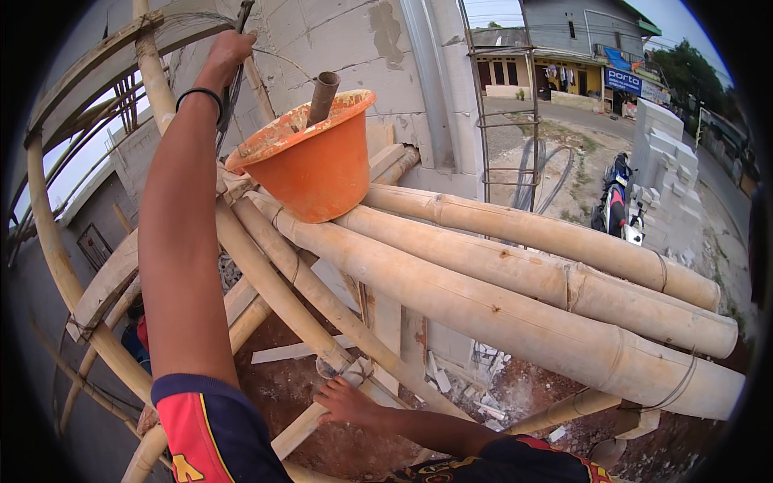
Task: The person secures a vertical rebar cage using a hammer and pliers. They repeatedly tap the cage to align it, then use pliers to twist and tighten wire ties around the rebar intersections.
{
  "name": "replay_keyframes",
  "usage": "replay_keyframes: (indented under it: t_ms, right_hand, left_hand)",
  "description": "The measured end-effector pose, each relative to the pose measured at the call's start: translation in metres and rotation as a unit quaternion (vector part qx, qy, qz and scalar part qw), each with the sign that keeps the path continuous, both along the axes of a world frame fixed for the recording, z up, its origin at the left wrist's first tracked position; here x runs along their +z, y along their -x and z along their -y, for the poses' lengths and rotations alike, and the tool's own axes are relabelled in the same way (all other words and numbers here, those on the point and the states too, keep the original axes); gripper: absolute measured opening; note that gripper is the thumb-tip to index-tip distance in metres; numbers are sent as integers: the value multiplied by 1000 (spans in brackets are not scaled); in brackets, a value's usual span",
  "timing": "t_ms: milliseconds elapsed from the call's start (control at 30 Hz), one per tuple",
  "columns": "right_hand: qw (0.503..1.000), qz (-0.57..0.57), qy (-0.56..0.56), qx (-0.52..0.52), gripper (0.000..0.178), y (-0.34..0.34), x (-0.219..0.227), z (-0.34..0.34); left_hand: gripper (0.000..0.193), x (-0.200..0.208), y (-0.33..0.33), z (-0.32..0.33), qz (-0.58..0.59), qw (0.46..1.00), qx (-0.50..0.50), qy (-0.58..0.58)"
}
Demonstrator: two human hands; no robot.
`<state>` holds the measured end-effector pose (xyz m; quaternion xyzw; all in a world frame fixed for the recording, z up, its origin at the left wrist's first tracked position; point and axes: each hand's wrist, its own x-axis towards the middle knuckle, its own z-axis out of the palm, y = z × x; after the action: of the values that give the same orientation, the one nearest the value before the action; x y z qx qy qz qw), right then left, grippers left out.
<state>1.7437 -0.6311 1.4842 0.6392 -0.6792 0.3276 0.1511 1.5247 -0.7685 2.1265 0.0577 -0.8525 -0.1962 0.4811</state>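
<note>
My left hand [229, 51], raised at the upper left, is closed around a dark, thin, rod-like thing [244, 14]; dark wires hang below the fist. Low in the middle, my right hand [348, 402] lies with its fingers apart on a wooden beam [299, 428], beside a tied bamboo joint. An orange bucket [316, 173], crusted with mortar at the rim, stands tilted on the bamboo poles [483, 294]. Out of the bucket sticks a brown tube-like handle [324, 98]; its lower end is hidden inside.
Bamboo scaffolding [52, 217] rises on the left. A grey block wall [322, 36] stands behind the bucket, with a rebar column [507, 121] to its right. Beyond are a motorcycle [618, 197] and stacked pale blocks [664, 161]. Rubble [491, 402] lies on the reddish ground far below.
</note>
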Motion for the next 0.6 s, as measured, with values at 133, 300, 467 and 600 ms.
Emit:
replay_keyframes:
  t_ms: [133,300,467,600]
  right_hand:
    - [1000,-7,9,-1,67,0,0,0]
    - [1000,-4,1,5,68,1,0,-2]
    - [999,-24,28,0,67,2,0,-1]
    - [1000,8,-7,4,69,0,-1,1]
  left_hand:
    - [36,5,8,-15,74,997,5,-4]
    - [31,-8,-2,-21,62,997,2,-45]
    - [29,-30,-11,3,124,976,-6,-177]
    - [24,-43,-10,29,226,961,38,-155]
